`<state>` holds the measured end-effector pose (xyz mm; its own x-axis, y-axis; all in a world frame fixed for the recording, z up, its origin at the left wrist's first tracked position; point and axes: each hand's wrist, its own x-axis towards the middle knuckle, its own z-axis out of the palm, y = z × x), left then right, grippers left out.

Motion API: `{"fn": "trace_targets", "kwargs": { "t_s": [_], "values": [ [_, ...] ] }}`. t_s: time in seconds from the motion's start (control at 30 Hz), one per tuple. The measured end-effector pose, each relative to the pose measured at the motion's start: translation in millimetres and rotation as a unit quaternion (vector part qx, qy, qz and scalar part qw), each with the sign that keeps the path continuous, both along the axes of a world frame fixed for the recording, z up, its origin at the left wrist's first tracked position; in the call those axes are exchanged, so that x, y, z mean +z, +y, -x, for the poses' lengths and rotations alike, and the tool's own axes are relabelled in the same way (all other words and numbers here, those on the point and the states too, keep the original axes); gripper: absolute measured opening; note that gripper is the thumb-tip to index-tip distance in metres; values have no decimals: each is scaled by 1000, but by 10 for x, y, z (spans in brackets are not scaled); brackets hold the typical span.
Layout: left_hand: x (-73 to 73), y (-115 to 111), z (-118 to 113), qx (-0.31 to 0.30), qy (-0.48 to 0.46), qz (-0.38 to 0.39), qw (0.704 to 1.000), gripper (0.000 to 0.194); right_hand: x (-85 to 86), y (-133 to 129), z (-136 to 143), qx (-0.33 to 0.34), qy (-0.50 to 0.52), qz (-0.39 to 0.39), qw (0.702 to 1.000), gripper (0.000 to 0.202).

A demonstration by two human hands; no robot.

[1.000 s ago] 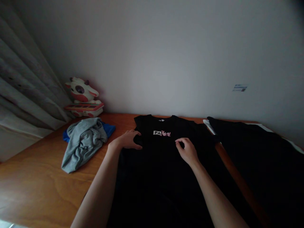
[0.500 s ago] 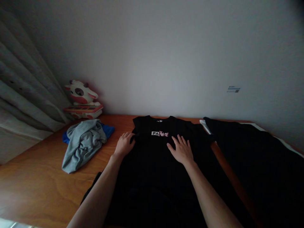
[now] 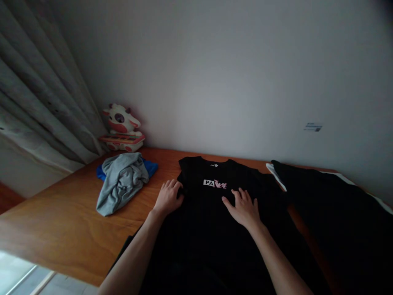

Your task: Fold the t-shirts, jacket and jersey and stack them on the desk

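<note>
A black T-shirt [image 3: 208, 221] with a white and pink chest print lies spread on the wooden table [image 3: 67, 229], its neckline toward the wall. My left hand [image 3: 169, 197] is at the shirt's left edge, below the sleeve, fingers curled with the thumb near them; whether fabric is pinched there is too dark to tell. On the shirt front, just right of and below the print, rests my right hand [image 3: 244, 207], fingers spread and holding nothing.
A crumpled grey garment [image 3: 123, 180] lies over a blue one [image 3: 151, 168] at the left. Behind them stands a cow-shaped toy keyboard [image 3: 123, 137], beside a curtain [image 3: 46, 98]. More dark clothing [image 3: 337, 217] with white edges covers the right side.
The view has turned slightly left, so everything appears shifted right. Both hands stay at about the same places on the shirt; the fingers of my right hand are a little more bent.
</note>
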<state>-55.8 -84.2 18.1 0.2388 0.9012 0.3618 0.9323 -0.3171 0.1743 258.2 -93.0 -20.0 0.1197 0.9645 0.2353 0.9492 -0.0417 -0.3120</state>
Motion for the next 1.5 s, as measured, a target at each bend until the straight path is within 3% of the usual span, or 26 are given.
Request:
{"fn": "trace_targets", "kwargs": {
  "t_s": [0.13,0.2,0.33,0.5,0.57,0.73,0.93,1.07,1.23,1.4,1.5],
  "values": [
    [11,28,-19,-3,-23,6,1000,22,319,400,351,22,0,-24,999,45],
    [-1,38,-18,-8,-31,10,999,22,482,646,657,58,25,-34,997,35],
    [-27,49,-13,-23,-43,17,999,24,709,1042,1375,100,60,4,993,40],
    [5,27,-23,2,-49,29,998,24,719,1322,2017,74,56,58,994,69],
    [29,16,-27,33,-55,29,997,24,657,1431,2114,62,76,76,992,66],
    [22,53,14,152,-112,41,981,25,531,1761,2023,66,161,123,977,34],
    [-70,150,107,245,-274,20,930,34,516,1945,1679,54,261,100,959,47],
    [-84,157,122,231,-241,1,943,33,557,1849,1476,91,291,160,939,47],
    [-78,151,125,152,-182,-21,971,38,711,1760,1347,157,276,254,914,38],
    [-92,168,166,102,-211,-97,967,28,797,1699,1199,124,262,248,924,46],
    [-105,183,181,76,-215,-95,969,25,757,1583,1042,114,270,275,915,46]
  ]
}}
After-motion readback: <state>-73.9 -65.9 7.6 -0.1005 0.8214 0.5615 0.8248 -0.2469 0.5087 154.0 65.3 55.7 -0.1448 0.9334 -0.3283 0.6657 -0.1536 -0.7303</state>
